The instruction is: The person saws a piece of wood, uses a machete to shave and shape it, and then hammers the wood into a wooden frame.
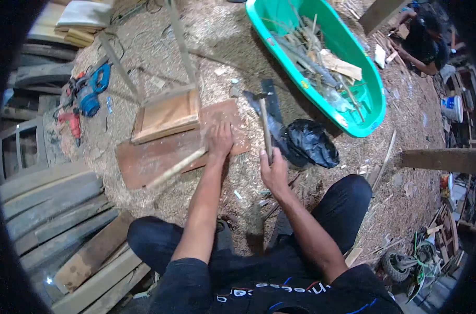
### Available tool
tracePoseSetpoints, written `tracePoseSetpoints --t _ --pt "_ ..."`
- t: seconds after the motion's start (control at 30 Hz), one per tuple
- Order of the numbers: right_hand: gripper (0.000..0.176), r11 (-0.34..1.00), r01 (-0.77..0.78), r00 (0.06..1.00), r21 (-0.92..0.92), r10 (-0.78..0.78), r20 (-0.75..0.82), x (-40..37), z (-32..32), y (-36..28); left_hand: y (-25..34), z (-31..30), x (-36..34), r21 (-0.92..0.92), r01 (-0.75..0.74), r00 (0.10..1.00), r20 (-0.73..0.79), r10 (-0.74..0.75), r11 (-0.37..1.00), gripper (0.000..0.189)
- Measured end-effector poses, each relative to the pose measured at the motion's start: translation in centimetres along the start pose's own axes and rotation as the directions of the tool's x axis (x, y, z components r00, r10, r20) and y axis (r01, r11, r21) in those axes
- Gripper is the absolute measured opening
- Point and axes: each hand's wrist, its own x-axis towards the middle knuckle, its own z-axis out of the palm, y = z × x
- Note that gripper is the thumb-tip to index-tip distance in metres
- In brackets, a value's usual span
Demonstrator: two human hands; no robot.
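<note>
My right hand [274, 168] is closed around the wooden handle of a hammer [265, 123], whose dark head points away from me beside a black plastic bag [311, 141]. My left hand [219, 140] lies with its fingers stretched forward over a reddish-brown board [144, 166] on the ground; whether anything is under the palm is hidden. A pale wooden stick [176, 167] slants across the board, its upper end near my left wrist. Left of that hand, a wooden stool or frame [167, 116] with long legs rests on its side on the board.
A green tub [374, 99] of wood scraps stands ahead on the right. Blue [89, 102] and red [73, 125] power tools lie at the left, above stacked planks [55, 209]. Another person [426, 42] crouches at the far right, near a post [439, 160].
</note>
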Motion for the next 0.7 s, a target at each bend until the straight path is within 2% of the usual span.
tracePoseSetpoints --t 0.07,0.1,0.17,0.2,0.3,0.37,0.4,0.43,0.53,0.67,0.7 --pt "0.022 1.000 0.003 1.000 0.012 -0.003 0.011 -1.0 -0.7 -0.5 -1.3 0.4 0.2 -0.021 -0.048 0.994 0.099 0.050 0.999 0.017" --pt "0.022 0.991 -0.125 0.991 0.055 0.122 0.053 -1.7 -1.6 -2.5 -1.0 -0.8 0.6 -0.060 -0.077 0.996 0.036 0.079 0.995 0.019" --pt "0.022 0.992 -0.107 0.994 0.065 0.105 0.034 -3.4 -2.6 -4.4 -1.2 -3.1 1.2 -0.097 0.060 0.952 0.306 -0.027 0.994 0.023" --pt "0.023 0.993 -0.101 0.995 0.066 0.099 0.028 -4.3 -3.4 -5.3 -0.9 -4.3 1.2 -0.102 0.135 0.896 0.437 -0.077 0.986 0.025" --pt "0.024 0.996 -0.090 0.994 0.027 0.088 0.063 -6.7 -6.3 -7.1 2.7 -10.5 1.6 -0.273 0.402 0.835 0.502 -0.227 0.874 0.021" --pt "0.024 0.981 -0.176 0.983 0.083 0.170 0.072 -8.1 -8.8 -9.8 4.9 -14.1 1.2 -0.377 0.230 0.955 0.264 -0.135 0.897 0.021" --pt "0.025 0.970 -0.216 0.975 0.110 0.208 0.080 -8.7 -10.1 -11.5 6.0 -16.0 1.0 -0.410 0.136 0.987 0.133 -0.089 0.902 0.021" --pt "0.026 0.971 -0.221 0.974 0.092 0.215 0.072 -9.2 -11.3 -12.6 7.7 -19.3 1.1 -0.398 0.164 0.984 0.135 -0.119 0.903 0.018" --pt "0.026 0.966 -0.236 0.972 0.104 0.233 0.039 -10.3 -15.2 -17.4 11.9 -28.2 1.7 -0.593 0.165 0.985 0.133 -0.106 0.788 0.015" --pt "0.023 0.895 -0.339 0.941 0.290 0.324 0.101 -10.3 -21.0 -25.8 18.6 -42.1 3.2 -0.666 0.356 0.931 0.310 -0.190 0.656 0.016" --pt "0.021 0.881 -0.331 0.943 0.338 0.321 0.086 -10.6 -21.7 -27.0 20.2 -45.0 3.7 -0.714 0.319 0.948 0.240 -0.211 0.623 0.017"
